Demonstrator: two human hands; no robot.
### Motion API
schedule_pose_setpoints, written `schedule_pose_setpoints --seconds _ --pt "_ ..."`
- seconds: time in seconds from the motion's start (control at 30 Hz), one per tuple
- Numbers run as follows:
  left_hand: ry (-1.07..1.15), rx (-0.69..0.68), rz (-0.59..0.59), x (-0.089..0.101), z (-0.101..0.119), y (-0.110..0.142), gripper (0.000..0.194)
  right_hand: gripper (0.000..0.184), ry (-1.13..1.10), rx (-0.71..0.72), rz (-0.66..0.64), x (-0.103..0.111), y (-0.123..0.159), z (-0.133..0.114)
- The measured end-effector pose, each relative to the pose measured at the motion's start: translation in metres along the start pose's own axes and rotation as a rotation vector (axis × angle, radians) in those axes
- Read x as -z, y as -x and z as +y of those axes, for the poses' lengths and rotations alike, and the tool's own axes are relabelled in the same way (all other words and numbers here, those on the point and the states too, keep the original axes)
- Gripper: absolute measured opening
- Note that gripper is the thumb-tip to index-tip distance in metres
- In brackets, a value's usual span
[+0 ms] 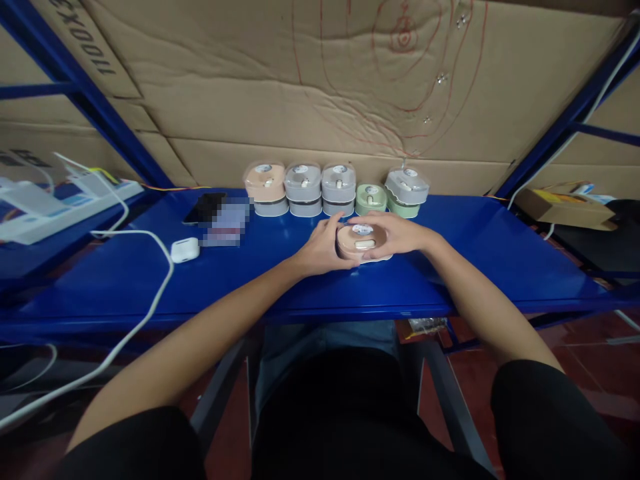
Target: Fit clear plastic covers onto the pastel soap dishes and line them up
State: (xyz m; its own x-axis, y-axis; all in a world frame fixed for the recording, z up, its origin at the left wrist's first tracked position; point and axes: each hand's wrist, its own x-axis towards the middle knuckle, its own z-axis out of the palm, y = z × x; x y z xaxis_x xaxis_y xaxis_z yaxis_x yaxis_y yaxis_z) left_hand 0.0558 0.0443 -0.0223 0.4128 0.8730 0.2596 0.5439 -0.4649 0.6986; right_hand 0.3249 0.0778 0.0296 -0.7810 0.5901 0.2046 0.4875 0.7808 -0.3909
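Note:
Near the front edge of the blue table, a beige rounded container (352, 241) with a clear cover, a round label and a pale oblong piece on top sits between both my hands. My left hand (319, 249) curves around its left side, fingers closed against it. From the right, my right hand (403, 233) grips the same container, with its fingers wrapped over the edge. I cannot tell whether its base touches the table. Just behind it, a single green container (371, 197) stands low, beside a grey container (407, 181) stacked on a green one (404, 209).
To the back left stand stacks with a peach container (265, 183) and grey containers (303, 181) on top. A dark phone (204, 207), a white earbud case (185, 250), a power strip (65, 210) and a white cable (159, 280) lie left. A cardboard box (565, 208) is right.

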Motion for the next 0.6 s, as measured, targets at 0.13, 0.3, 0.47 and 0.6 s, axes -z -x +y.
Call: schedule_pose_setpoints --seconds 0.13,0.3,0.47,0.6 --pt "0.002 -0.012 -0.056 0.003 0.001 0.001 0.131 0.097 -0.021 0.002 -0.049 0.001 -0.001 0.001" --pt "-0.077 -0.024 -0.046 0.008 -0.004 0.003 0.115 0.116 0.111 -0.175 -0.074 0.003 0.013 -0.009" --pt "-0.196 0.006 -0.017 0.011 -0.006 0.002 0.086 0.089 0.355 -0.432 -0.02 0.009 0.079 -0.013" --pt "-0.221 -0.004 -0.021 0.009 -0.005 0.0 0.078 0.077 0.526 -0.698 -0.016 0.027 0.141 0.026"
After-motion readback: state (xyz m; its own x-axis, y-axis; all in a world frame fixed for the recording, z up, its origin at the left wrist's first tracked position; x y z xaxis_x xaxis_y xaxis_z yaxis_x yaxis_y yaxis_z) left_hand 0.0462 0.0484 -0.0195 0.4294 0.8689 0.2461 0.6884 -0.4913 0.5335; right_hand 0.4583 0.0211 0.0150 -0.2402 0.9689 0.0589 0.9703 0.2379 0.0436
